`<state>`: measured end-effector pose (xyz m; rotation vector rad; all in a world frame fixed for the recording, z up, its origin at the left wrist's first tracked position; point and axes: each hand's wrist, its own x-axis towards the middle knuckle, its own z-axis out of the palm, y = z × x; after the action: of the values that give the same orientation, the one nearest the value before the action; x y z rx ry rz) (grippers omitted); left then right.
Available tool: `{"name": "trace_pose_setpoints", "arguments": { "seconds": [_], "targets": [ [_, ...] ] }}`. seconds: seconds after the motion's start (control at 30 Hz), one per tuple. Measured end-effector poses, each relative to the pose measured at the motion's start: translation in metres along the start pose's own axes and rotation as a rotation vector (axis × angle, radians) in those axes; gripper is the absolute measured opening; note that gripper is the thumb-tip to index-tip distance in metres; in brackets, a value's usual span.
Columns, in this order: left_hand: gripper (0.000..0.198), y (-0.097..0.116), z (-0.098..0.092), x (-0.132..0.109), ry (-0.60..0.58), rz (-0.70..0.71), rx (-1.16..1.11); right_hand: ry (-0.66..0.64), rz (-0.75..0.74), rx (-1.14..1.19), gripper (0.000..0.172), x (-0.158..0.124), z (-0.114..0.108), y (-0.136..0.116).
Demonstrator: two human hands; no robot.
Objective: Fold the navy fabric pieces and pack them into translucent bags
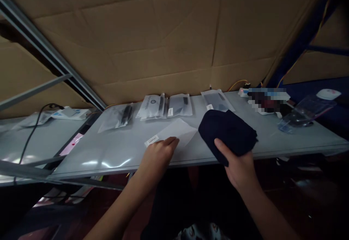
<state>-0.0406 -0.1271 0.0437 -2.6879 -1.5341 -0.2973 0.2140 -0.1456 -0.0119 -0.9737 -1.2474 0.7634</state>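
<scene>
My left hand [163,152] is closed on the near edge of a frosted plastic bag [180,129], which lies flat and looks thin, with a white label [151,140] at its left corner. In my right hand [238,165] is a folded dark navy cloth [227,132], gripped with the thumb on top and the fingers underneath, out of sight. The cloth is held just right of the bag, above the table's front edge. What kind of cloth item it is, I cannot tell.
Along the back of the grey table [109,152] lie several filled frosted bags [180,104], one stack [152,105] bearing a printed logo. At the right are a power strip [243,92] and a clear plastic bottle [308,112]. A cardboard wall [163,40] stands behind, a metal post [54,54] at left.
</scene>
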Motion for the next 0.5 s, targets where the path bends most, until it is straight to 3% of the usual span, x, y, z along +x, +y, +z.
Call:
{"name": "trace_pose_setpoints", "arguments": {
  "seconds": [0.13,0.2,0.27,0.4,0.5],
  "targets": [
    [0.065,0.0,-0.001,0.015,0.038,0.119,-0.207,-0.461,-0.381,-0.248,0.037,0.0,0.003,-0.004],
    [0.075,0.001,0.0,0.017,0.057,0.135,-0.244,-0.603,-0.554,-0.418,0.038,0.009,0.007,0.0],
    [0.085,0.001,0.003,0.019,0.097,0.152,-0.246,-0.649,-0.673,-0.672,0.043,0.02,0.012,0.008],
    [0.099,0.003,0.013,0.022,0.179,0.247,-0.266,-0.672,-0.564,-1.104,0.045,0.034,0.025,0.022],
    [0.1,0.008,0.016,0.026,0.217,0.255,-0.279,-0.635,-0.411,-1.249,0.045,0.042,0.045,0.027]
  ]
}}
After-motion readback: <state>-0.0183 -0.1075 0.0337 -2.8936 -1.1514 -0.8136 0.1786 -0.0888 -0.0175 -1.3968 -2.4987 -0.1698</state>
